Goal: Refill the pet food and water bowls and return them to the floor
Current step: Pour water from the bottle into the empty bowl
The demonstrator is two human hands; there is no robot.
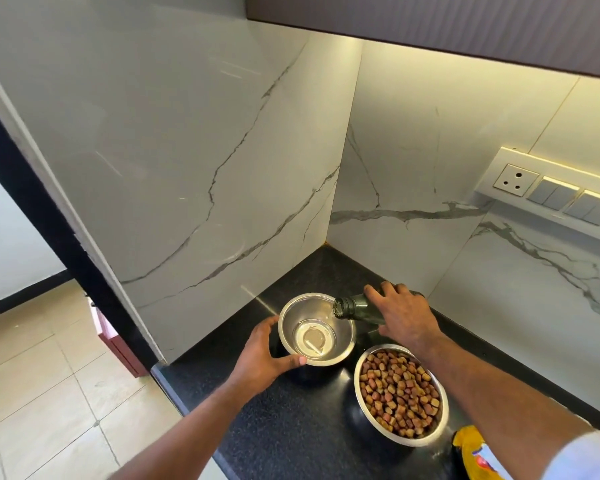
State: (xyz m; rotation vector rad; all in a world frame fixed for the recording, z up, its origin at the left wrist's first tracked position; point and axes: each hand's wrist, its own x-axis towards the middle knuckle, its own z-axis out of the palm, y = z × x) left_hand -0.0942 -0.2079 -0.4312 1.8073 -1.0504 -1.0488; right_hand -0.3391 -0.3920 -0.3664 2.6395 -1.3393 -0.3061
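Observation:
A steel water bowl [340,315] stands on the black countertop with a little water in its bottom. My left hand [264,351] grips its near left rim. My right hand [404,315] holds a dark green glass bottle [355,306] tipped on its side, its open mouth over the bowl's right rim, water running in. To the right and nearer me, a second steel bowl [440,424] is heaped with brown kibble [397,389]. A yellow pet food bag [471,452] lies beside it at the bottom right, partly hidden by my right arm.
The black countertop [291,420] ends in a corner of white marble walls [222,168]. A socket and switch strip [551,195] is on the right wall, a dark cabinet overhead. Beige floor tiles [42,393] lie to the left, with a maroon drawer front [115,344].

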